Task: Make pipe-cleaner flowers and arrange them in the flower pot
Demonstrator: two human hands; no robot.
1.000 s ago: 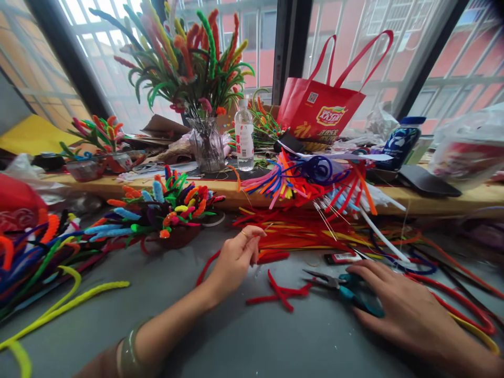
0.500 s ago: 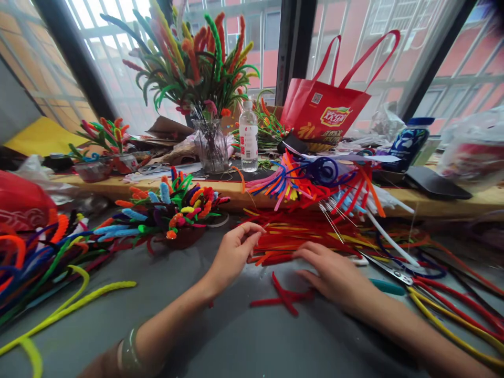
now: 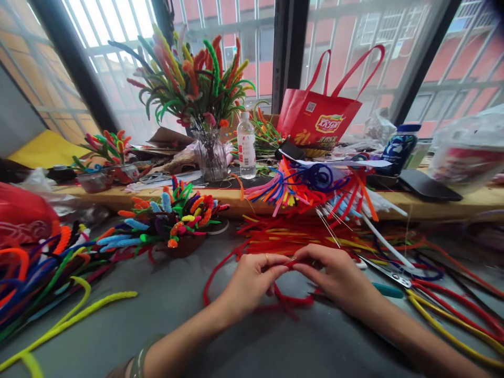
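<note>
My left hand (image 3: 255, 281) and my right hand (image 3: 331, 270) meet fingertip to fingertip above the grey table. Both are closed in a pinch. Between them shows a small red pipe cleaner end (image 3: 290, 265), with a thin shiny wire at the left fingertips; their exact contact is hard to make out. A long red pipe cleaner (image 3: 208, 281) curves out to the left of my left hand. Below the hands lie short red pipe cleaner pieces (image 3: 293, 301), partly hidden. Just behind the fingers spreads a pile of red and orange pipe cleaners (image 3: 275, 233).
Scissors (image 3: 399, 278) with yellow and red strips lie at right. A bowl of coloured pipe cleaner pieces (image 3: 173, 220) stands at left, near yellow strips (image 3: 90, 307). On the wooden ledge (image 3: 232, 197) are a water bottle (image 3: 246, 149), a glass vase (image 3: 212, 157) and a red bag (image 3: 315, 118).
My right hand has closed and come in to meet my left, which has moved slightly right and down. A long red strip now curves beside my left hand. The view has tilted up slightly.
</note>
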